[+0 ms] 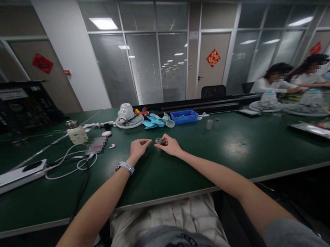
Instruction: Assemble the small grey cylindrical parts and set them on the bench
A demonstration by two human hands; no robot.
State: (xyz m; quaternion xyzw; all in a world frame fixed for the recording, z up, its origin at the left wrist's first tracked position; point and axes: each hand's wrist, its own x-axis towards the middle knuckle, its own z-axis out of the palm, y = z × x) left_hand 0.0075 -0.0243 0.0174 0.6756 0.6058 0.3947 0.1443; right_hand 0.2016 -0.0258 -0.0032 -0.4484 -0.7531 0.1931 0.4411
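Both my arms reach out over a dark green table (237, 146). My right hand (169, 144) is closed round a small grey round part (159, 141) held just above the tabletop. My left hand (138, 147), with a watch on its wrist, rests beside it with the fingers curled and the thumb and forefinger pinched toward the part; whether they hold anything is too small to see. Behind the hands lie a white fan guard with motor (128, 117) and light blue fan blades (156, 121).
A blue bin (184, 116) sits behind the blades, a small cylinder (209, 124) to its right. At left are a white power strip (10, 179), coiled white cables (75, 159) and a bottle (75, 132). Several people work at the far right.
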